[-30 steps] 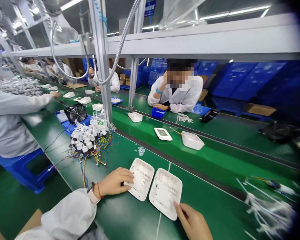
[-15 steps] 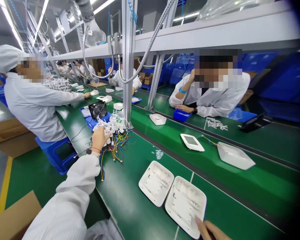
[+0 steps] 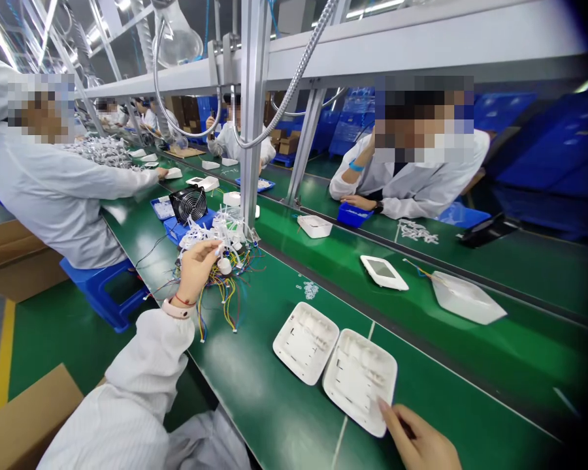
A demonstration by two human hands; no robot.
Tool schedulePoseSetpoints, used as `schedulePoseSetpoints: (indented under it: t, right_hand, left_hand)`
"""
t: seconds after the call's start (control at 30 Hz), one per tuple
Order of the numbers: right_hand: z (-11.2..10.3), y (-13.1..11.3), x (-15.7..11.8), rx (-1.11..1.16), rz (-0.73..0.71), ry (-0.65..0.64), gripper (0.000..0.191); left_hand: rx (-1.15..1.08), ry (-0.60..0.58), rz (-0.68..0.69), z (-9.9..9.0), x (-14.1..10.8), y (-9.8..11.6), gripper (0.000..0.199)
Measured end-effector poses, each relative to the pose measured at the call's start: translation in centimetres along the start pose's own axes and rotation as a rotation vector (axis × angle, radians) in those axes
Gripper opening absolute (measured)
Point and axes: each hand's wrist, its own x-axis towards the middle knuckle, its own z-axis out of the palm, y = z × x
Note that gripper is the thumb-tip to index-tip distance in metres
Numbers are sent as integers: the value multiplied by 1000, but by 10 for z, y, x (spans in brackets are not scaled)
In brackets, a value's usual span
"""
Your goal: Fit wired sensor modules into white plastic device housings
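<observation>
I'm looking down a long factory line under strip lights, with an aluminium post [image 3: 252, 130] rising from the green table [image 3: 255, 391] and people in white coats working along both sides. One co-worker [image 3: 411, 186] leans on the far side, and another [image 3: 53, 189] reaches along the left of the table. Nearer me, a black fan [image 3: 189, 203] stands by blue bins [image 3: 179, 228]. Towards the far edge lie a white display panel [image 3: 383, 272] and a white cover [image 3: 465, 297] with coloured wires at one end. Right of the centre, along the near edge, are two white casings [image 3: 306, 343] [image 3: 360, 382], lying open side up and almost touching, with no board or wiring visible in either. So from here the casings look unfilled, while the wired parts [image 3: 215, 238] sit in a tangled heap at the table's middle, their coloured leads [image 3: 220, 303] spilling towards me. My view of the left hand [image 3: 196, 271] shows it raised and partly curled over that heap; I can't tell whether it has hold of a part. The right hand [image 3: 419, 437] is loosely open, holding nothing, with one fingertip [image 3: 382, 405] on the nearer casing's corner. Small white clips [image 3: 310, 290] are scattered on the table. I can't read any brand or writing.
</observation>
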Motion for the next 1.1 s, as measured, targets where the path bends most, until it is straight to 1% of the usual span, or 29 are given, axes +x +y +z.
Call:
schedulePoseSetpoints:
  t: [0.07,0.13,0.17,0.2,0.23,0.3,0.37,0.4,0.43,0.47,0.5,0.57,0.6,0.67,0.73,0.77,0.83,0.93,1.03,1.1]
  right_hand:
    - [1,-2,0,7,-9,8,59]
    - [1,-2,-1,19,-22,5,58]
    - [0,-1,-1,27,-30,-1,57]
    - [-2,0,-1,37,-36,-11,55]
    - [-6,1,0,53,-38,-16,54]
    - [-16,4,5,90,-8,28,48]
    - [-30,5,17,137,49,157,43]
    - [-38,3,27,167,64,231,41]
    - [-44,-1,40,200,60,291,39]
    - [-49,-6,56,238,27,320,37]
    - [-51,-13,74,271,-26,315,33]
    - [-49,-30,116,273,-127,193,27]
    - [-44,-38,138,237,-175,86,23]
    - [-28,-54,176,95,-196,-135,16]
    - [-9,-64,205,38,-204,-208,10]
    - [0,-66,215,15,-206,-227,9]
    - [14,-67,228,-15,-214,-230,8]
    - [29,-65,235,-51,-234,-214,9]
    - [37,-62,237,-67,-251,-204,9]
    - [40,-61,238,-70,-256,-199,9]
  left_hand:
    - [-234,-68,-83,8,3,21,22]
    - [-423,-183,-135,14,6,39,25]
    - [-472,-258,-154,17,6,46,28]
    - [-475,-352,-183,19,5,49,29]
    - [-433,-462,-224,21,4,49,28]
    - [-260,-699,-322,26,-3,39,30]
    - [-98,-916,-378,33,-12,17,34]
    - [-63,-989,-385,38,-17,5,33]
    - [-60,-1034,-389,42,-21,-8,32]
    - [-72,-1054,-394,46,-24,-19,30]
    - [-83,-1049,-396,50,-27,-28,28]
    - [-40,-998,-345,54,-27,-38,20]
    - [28,-971,-275,54,-26,-40,14]
    - [225,-930,-76,51,-23,-40,5]
    - [435,-899,101,45,-22,-37,12]
    - [518,-891,161,42,-23,-37,18]
    - [623,-894,237,37,-25,-36,27]
    - [749,-893,337,34,-28,-39,36]
    - [934,-869,476,38,-28,-42,29]
    - [991,-851,559,40,-28,-45,23]
